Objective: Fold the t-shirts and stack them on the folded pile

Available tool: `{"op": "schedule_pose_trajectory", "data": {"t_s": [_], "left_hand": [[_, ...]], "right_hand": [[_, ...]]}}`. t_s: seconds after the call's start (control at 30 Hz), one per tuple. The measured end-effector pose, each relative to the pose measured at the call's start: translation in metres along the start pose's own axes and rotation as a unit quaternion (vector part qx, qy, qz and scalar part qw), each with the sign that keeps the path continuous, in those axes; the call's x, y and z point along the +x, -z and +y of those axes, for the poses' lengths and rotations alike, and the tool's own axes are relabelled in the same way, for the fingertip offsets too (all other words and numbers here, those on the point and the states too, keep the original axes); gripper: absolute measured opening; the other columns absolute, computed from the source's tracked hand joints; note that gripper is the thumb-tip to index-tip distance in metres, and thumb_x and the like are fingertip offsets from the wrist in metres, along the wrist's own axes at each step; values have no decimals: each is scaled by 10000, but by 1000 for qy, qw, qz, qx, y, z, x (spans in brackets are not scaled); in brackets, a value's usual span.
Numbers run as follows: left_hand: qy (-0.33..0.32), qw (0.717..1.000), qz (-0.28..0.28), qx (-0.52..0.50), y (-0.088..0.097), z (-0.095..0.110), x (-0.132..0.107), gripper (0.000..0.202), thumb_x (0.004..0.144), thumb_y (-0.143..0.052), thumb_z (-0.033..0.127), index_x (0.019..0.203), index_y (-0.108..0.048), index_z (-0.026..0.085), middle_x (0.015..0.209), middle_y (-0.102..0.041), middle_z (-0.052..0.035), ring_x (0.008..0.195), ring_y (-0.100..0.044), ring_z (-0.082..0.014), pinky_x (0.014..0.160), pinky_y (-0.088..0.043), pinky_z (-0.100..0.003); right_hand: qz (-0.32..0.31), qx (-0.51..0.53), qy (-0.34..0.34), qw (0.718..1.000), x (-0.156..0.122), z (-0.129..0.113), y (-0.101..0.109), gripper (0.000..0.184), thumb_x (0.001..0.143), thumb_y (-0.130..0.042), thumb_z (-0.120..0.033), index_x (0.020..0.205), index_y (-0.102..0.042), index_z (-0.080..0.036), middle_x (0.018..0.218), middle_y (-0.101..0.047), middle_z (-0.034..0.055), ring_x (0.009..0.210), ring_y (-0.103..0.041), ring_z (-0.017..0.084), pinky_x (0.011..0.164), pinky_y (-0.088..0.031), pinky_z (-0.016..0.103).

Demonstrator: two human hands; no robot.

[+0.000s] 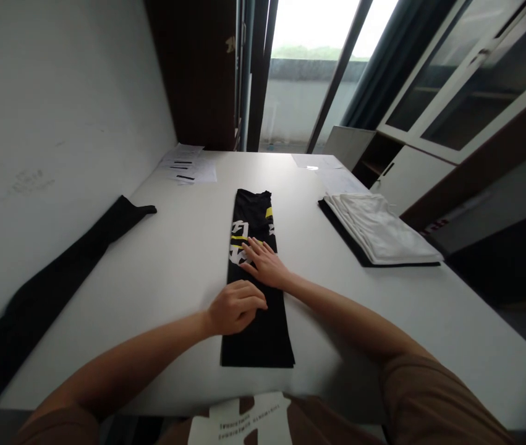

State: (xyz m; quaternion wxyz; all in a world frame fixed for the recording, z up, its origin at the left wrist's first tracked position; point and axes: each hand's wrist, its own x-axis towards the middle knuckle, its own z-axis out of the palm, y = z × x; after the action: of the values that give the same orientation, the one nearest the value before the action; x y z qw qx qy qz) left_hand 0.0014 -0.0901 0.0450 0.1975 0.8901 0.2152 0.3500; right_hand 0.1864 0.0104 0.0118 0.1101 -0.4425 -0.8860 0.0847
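In the head view, a folded black printed garment (256,327) lies lengthwise mid-desk (179,259). The right hand (265,264) rests palm-down across its print, fingers apart; the left hand (237,307) curls over the plain part, whether gripping cloth I cannot tell. Behind the glass-front cabinet's (452,114) doors, contents are too dim to identify.
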Motion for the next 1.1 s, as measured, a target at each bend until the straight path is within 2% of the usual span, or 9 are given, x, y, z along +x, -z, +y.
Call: {"op": "schedule_pose_trajectory", "data": {"t_s": [0.13, 0.2, 0.27, 0.37, 0.5, 0.63, 0.73, 0.9, 1.1], "left_hand": [[53, 997, 30, 44, 0, -3, 0, 291, 970, -437, 193, 1140, -670, 220, 1132, -690, -96, 1086, -624, -229, 973, -518, -427], [95, 993, 38, 66, 0, -7, 2, 329, 964, -448, 198, 1237, -628, 226, 1215, -654, -99, 1173, -592, -245, 1040, -487, -454], [138, 985, 37, 95, -2, -13, 3, 400, 947, -466, 192, 1334, -567, 221, 1337, -596, -107, 1281, -534, -256, 1114, -434, -474], [171, 973, -17, 154, -6, -23, 1, 510, 928, -535, 246, 1433, -492, 187, 1547, -433, -132, 1459, -360, -290, 1206, -312, -517], [158, 959, -122, 199, -12, -32, -5, 579, 961, -541, 406, 1500, -448, 217, 1638, -320, -115, 1534, -224, -303, 1236, -195, -564], [150, 957, -138, 208, -13, -34, -7, 595, 977, -519, 444, 1526, -424, 235, 1647, -309, -105, 1536, -227, -287, 1239, -190, -548], [147, 957, -143, 207, -11, -36, -7, 605, 987, -510, 456, 1544, -401, 248, 1657, -287, -96, 1540, -216, -285, 1242, -181, -539], [140, 949, -192, 206, 4, -42, -14, 642, 1016, -459, 525, 1595, -302, 295, 1688, -193, -72, 1557, -146, -298, 1240, -142, -540], [119, 944, -238, 193, 25, -35, -33, 656, 1033, -414, 551, 1617, -220, 324, 1701, -115, -65, 1565, -101, -286, 1247, -62, -542]], "right_hand": [[-14, -2, 14, 1000, -29, 0, -1, 721, 1013, -352, -581, 1623, -261, -207, 1678, -162, 65, 1557, -111, 255, 1270, -121, 480], [-20, 3, 14, 1000, -29, 5, 0, 691, 1022, -341, -554, 1613, -293, -200, 1672, -195, 66, 1554, -135, 248, 1266, -147, 470], [10, 1, -5, 1000, -17, 14, 3, 658, 1037, -297, -534, 1599, -330, -193, 1664, -233, 61, 1552, -152, 223, 1264, -164, 433], [71, -27, -47, 996, 12, 30, 8, 670, 1044, -281, -529, 1596, -326, -153, 1664, -231, 77, 1554, -139, 212, 1266, -137, 405], [36, -46, -91, 994, 43, 51, 7, 759, 1014, -349, -595, 1592, -317, -106, 1661, -218, 131, 1553, -144, 254, 1259, -141, 437], [40, -52, -103, 993, 51, 65, -1, 798, 1004, -319, -653, 1611, -276, -137, 1677, -149, 120, 1560, -93, 260, 1260, -114, 456], [6, -35, -107, 994, 49, 75, -1, 796, 999, -301, -678, 1613, -282, -171, 1682, -136, 101, 1558, -103, 260, 1256, -138, 459], [4, -30, -113, 993, 21, 84, 5, 728, 1030, -271, -619, 1610, -294, -181, 1673, -188, 92, 1549, -163, 248, 1257, -161, 452], [-9, -12, -45, 999, -58, 65, 17, 637, 1036, -316, -544, 1603, -320, -252, 1662, -217, 31, 1543, -187, 234, 1268, -161, 473]]}}
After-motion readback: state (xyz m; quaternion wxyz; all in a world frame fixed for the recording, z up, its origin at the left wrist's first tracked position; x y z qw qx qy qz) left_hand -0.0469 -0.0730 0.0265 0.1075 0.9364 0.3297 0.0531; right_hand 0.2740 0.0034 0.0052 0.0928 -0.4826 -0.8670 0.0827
